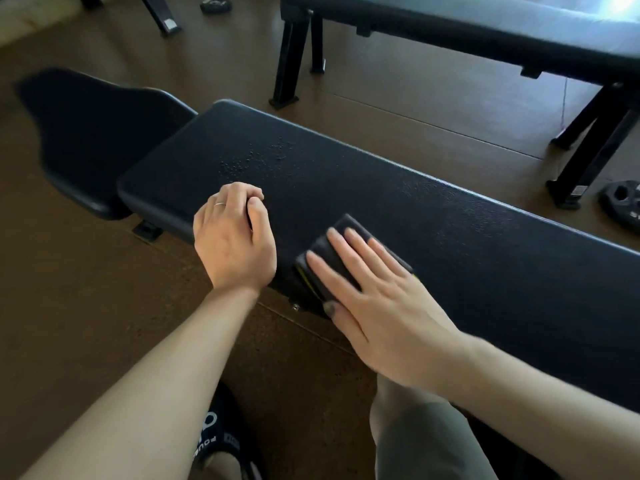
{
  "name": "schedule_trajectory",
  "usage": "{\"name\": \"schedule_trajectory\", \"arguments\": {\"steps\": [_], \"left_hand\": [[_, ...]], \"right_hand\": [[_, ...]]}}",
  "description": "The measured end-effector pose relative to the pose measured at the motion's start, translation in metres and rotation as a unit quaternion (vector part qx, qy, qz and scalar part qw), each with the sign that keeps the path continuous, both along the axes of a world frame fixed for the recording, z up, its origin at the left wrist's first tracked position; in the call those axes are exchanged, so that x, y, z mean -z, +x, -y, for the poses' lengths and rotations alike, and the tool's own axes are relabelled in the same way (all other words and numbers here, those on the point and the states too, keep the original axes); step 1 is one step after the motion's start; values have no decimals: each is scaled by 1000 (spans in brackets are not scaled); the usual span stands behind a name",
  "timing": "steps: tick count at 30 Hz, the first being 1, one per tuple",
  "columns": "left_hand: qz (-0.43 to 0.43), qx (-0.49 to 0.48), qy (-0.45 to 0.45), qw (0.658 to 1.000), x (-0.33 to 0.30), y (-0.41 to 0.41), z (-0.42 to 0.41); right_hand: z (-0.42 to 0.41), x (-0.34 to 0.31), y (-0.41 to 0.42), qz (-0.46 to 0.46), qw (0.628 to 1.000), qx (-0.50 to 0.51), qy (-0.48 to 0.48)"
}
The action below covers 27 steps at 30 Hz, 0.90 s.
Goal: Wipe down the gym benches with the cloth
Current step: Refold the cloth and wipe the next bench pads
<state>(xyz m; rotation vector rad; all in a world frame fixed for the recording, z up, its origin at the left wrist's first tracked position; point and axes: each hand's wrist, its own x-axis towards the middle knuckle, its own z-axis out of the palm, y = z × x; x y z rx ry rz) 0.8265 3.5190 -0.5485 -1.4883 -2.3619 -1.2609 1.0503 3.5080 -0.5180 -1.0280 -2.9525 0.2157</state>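
Nearest the lens: 2 bare forearms running up from the bottom edge, with a black shoe (pixel 221 441) at bottom centre and a knee in grey-green shorts (pixel 426 441) at bottom right.

Right hand (pixel 377 306), centre-right: fingers straight and spread, palm pressing flat on the folded dark cloth (pixel 332 258) (yellow-green edge showing on its left side). Not curled round it, just pressing. The cloth sits on the near edge of the near bench (pixel 398 202), the long black pad crossing the frame from centre-left to right.

Left hand (pixel 233 233), centre: fingers curled under, knuckles on the pad near its near edge. Whether it holds anything I can't tell; nothing shows in it. Thin ring on 1 finger.

Spray droplets (pixel 256 161) sit on the pad above the left hand, unwiped.

Doing the step well, my read:
- keep the palm flat with even pressure so the cloth doesn't bunch
- sweep up-left through the droplets, overlapping passes along the pad
- left hand looks like a brace; move it off before wiping there

Seat pad (pixel 86 133) at left looks not yet wiped. A 2nd bench (pixel 485 32) stands at upper right, well apart, and a weight plate (pixel 621 206) lies on the floor at the right edge.
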Motion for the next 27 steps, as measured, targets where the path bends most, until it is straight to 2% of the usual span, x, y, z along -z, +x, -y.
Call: {"name": "schedule_trajectory", "arguments": {"steps": [2, 5, 7, 10, 18, 22, 27], "left_hand": [[-1, 1, 1, 1000, 0, 0, 0], [1, 11, 6, 1000, -1, 0, 0], [3, 17, 15, 1000, -2, -1, 2], [4, 16, 22, 1000, -2, 0, 3], [14, 6, 23, 1000, -3, 1, 2], [18, 8, 29, 999, -3, 1, 2], [26, 2, 39, 999, -1, 2, 4]], "right_hand": [[6, 3, 16, 25, 999, -27, 3], [-19, -1, -5, 17, 999, -38, -27], [-38, -3, -35, -8, 998, -11, -58], [-48, -4, -62, -20, 998, 35, -56], [1, 1, 18, 29, 999, -34, -12], [-45, -8, -25, 6, 999, -16, -46], [-124, -4, -90, 0, 998, 49, -38]]}}
